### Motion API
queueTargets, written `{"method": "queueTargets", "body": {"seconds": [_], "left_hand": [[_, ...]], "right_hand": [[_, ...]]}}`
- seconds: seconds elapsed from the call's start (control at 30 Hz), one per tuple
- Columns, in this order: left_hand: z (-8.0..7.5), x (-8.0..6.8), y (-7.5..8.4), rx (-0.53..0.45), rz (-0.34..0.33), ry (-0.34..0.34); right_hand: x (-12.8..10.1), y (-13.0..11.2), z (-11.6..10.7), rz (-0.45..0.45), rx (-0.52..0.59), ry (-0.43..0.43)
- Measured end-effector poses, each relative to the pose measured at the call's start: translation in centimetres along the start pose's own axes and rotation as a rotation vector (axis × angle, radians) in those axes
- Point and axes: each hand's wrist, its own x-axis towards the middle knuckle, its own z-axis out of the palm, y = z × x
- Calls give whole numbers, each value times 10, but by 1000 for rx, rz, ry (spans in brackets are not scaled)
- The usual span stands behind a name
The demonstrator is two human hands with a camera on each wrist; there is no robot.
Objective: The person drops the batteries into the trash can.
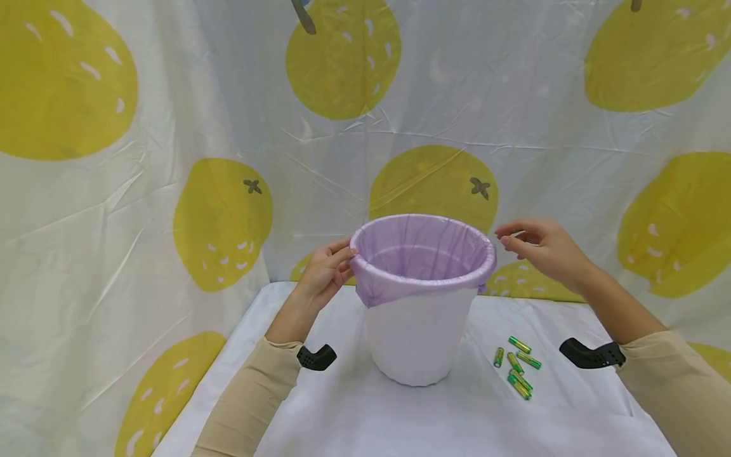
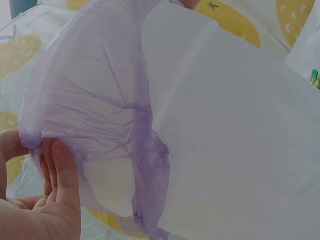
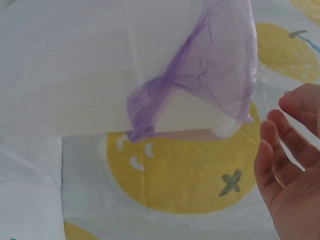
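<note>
A white bucket (image 1: 419,336) stands in the middle of the table, lined with a thin purple bag (image 1: 419,254) folded over its rim. My left hand (image 1: 341,261) holds the bag's folded edge at the rim's left side. In the left wrist view its fingers (image 2: 62,175) lie under the purple bag (image 2: 95,95), against the bucket wall (image 2: 235,125). My right hand (image 1: 512,239) hovers just off the rim's right side with relaxed fingers, touching nothing. In the right wrist view that hand (image 3: 287,165) is apart from the bag (image 3: 215,65) and the bucket (image 3: 75,65).
Several green and yellow batteries (image 1: 516,368) lie on the white table cover (image 1: 354,412), right of the bucket. A white cloth with large yellow fruit prints (image 1: 223,222) hangs close behind and to the left. A black wrist mount (image 1: 588,354) sits on each forearm.
</note>
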Motion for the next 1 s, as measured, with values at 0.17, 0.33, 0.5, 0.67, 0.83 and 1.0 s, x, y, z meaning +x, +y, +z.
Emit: {"method": "queueTargets", "body": {"seconds": [0.17, 0.33, 0.5, 0.67, 0.83, 1.0], "left_hand": [[1, 0, -2, 0, -1, -2], [2, 0, -2, -10, 0, -11], [2, -1, -3, -25, 7, -3], [3, -1, -3, -26, 2, -19], [2, -1, -2, -25, 3, -10], [1, -1, -1, -24, -1, -8]], "right_hand": [[-10, 10, -2, -7, -7, 0], [-17, 17, -1, 3, -18, 18], [-27, 25, 1, 28, -13, 21], [-41, 37, 7, 50, -12, 26], [-55, 51, 18, 72, -42, 32], [-71, 65, 33, 83, -19, 40]]}}
